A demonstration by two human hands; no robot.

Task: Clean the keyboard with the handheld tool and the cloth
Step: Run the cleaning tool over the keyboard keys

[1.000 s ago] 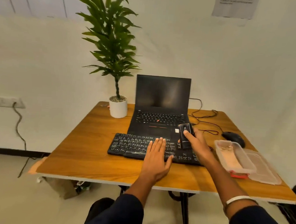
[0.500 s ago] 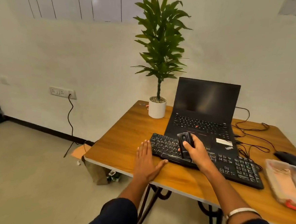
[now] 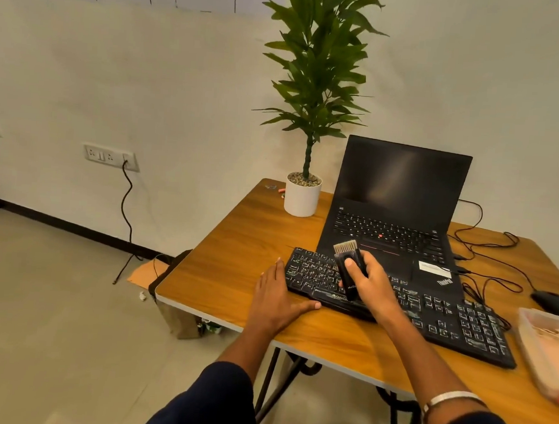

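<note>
The right hand (image 3: 371,281) is curled round a black handheld brush (image 3: 347,269), thumb on its front, holding it upright over the left part of the keyboard (image 3: 429,316); the pale bristles point up and away from the keys. How the other fingers lie behind the brush is hidden. The left hand (image 3: 277,297) lies flat with straight fingers on the table (image 3: 235,258), its thumb touching the keyboard's near left edge. The black keyboard runs slantwise just in front of an open laptop (image 3: 401,200), screen dark, and its key legends are too blurred to read. At the right edge a clear plastic box (image 3: 546,353) is cut off (something pale lies inside, perhaps the cloth, but I cannot tell). Beyond it sits a dark mouse (image 3: 553,302), half out of view. A potted plant (image 3: 309,114) stands beside the laptop's left.
</note>
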